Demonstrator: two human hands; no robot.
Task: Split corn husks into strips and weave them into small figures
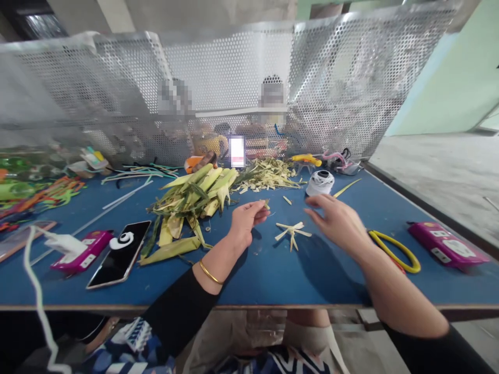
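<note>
My left hand [246, 221], with a gold bangle on its wrist, is closed in a pinch on a small greenish strip of corn husk [267, 204] above the table. A fine thread seems to trail just beneath it. My right hand [336, 221] hovers with thumb and fingers apart, and I see nothing held in it. Behind its fingertips stands a spool of white thread [319, 183]. Between my hands a star-shaped piece of knotted husk strips [292, 232] lies flat on the blue table [257, 283]. One short husk scrap [287, 200] lies beyond it.
Left of my hands is a pile of corn husks [195, 195], with cut husk bits [268, 174] behind. A phone [120, 254] and magenta packs [444, 244] flank the work area. Yellow-handled scissors [397, 254] lie at right. A perforated metal screen [234, 78] stands at the back.
</note>
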